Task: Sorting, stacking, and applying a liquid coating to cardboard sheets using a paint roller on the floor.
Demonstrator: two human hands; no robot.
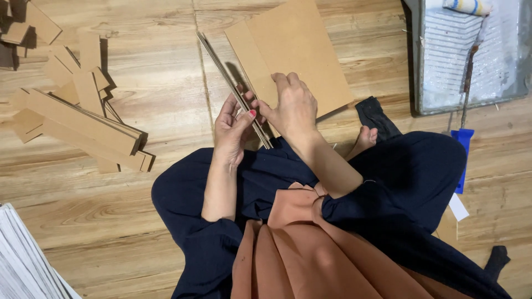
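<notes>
I sit cross-legged on a wooden floor. My left hand (231,130) and my right hand (292,105) both grip a thin stack of brown board strips (221,66), held on edge and slanting from my lap up to the upper left. The thumb and fingers of the left hand pinch the stack's lower end. From the right side, the other hand closes over the same end. Just behind my right hand lie flat brown boards (293,44) on the floor.
A pile of cut brown board strips (83,119) lies at the left, with loose pieces (33,27) further back. A metal paint tray (471,55) with a roller (468,6) sits at top right. White sheets (25,260) are stacked at bottom left.
</notes>
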